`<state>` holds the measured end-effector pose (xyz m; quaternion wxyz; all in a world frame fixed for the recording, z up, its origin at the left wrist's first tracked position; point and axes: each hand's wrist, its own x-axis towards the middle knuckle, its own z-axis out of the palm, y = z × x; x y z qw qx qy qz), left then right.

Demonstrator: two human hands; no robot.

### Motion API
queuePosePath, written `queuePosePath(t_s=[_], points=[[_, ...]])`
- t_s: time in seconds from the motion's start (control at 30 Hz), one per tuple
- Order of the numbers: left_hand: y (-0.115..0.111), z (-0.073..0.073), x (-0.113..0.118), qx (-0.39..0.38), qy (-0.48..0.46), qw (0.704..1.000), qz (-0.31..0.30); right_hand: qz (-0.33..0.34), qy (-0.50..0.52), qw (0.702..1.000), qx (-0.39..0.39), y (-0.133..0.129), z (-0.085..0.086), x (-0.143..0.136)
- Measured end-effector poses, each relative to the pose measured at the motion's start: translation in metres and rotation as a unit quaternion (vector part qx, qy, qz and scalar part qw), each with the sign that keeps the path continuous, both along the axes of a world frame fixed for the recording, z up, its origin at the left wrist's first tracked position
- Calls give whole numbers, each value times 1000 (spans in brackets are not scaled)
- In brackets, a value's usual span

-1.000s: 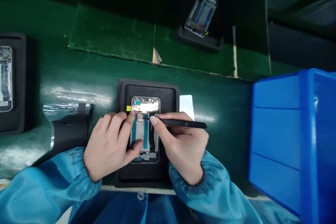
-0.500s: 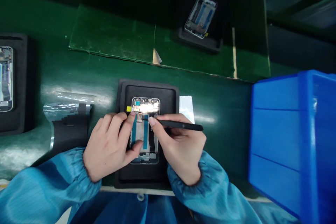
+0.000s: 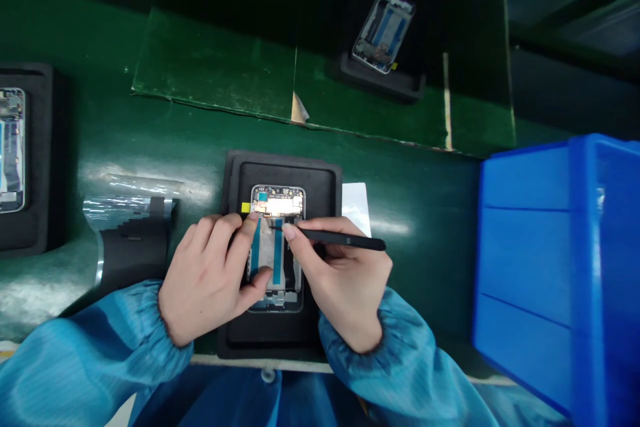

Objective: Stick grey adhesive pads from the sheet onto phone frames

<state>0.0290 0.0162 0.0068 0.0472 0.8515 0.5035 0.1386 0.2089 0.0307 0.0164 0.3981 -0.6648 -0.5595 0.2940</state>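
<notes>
Landmark: the black foam tray (image 3: 320, 180) on the green work surface (image 3: 200, 127). An open phone body (image 3: 267, 260) lies inside it, circuit board (image 3: 280, 205) at the far end, two blue strips running lengthwise. Left hand (image 3: 213, 273) comes in over the tray's left side, index fingertip on the phone's left edge near the board, thumb over the lower middle; steadies it, no grasp around it. Right hand (image 3: 345, 273), over the tray's right side, pinches black tweezers (image 3: 345, 238) between thumb and fingers, tip at the small pale piece (image 3: 267, 225) just below the board; can't tell if the tips are closed on it. Yellow tab (image 3: 245, 207) at the phone's left edge. White sheet (image 3: 356, 203) just right of the tray, blue bin (image 3: 530, 253) well apart to its right, dark film strips (image 3: 133, 240) to its left.
</notes>
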Motion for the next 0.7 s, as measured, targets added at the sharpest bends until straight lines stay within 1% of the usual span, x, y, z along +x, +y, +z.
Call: queuePosePath(t_s=[0.7], points=[[0,0,0,0,3,1000,0,-2,-1,1000,-2,0,-1,0]])
